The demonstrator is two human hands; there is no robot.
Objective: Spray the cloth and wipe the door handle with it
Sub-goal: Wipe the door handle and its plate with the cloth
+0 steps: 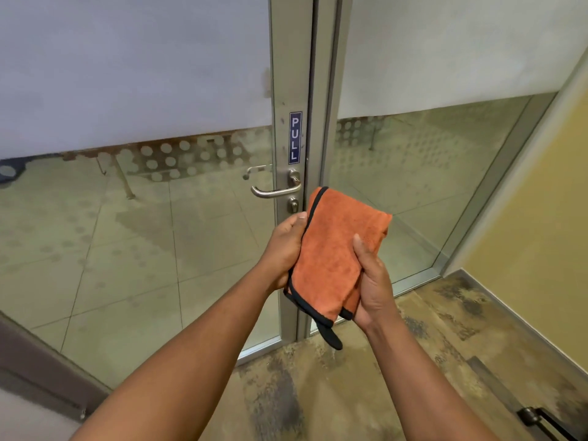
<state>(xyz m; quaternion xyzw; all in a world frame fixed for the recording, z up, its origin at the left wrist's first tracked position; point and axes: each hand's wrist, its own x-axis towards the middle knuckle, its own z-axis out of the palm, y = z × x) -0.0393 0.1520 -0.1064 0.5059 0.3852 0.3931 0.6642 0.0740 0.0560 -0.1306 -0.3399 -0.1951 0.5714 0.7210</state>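
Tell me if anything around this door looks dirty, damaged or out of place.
The floor in front of the door is blotched with dark, worn patches. The door handle sits level and looks intact. The orange cloth, folded, is held in both hands. No spray bottle is in view.

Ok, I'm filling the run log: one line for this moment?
left hand: holds cloth | right hand: holds cloth | cloth: folded, off door handle | sprayer: unseen | wipe: not started

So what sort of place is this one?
Probably an office or commercial building: a glass door with frosted film, a metal frame carrying a PULL sign, and a lever handle.
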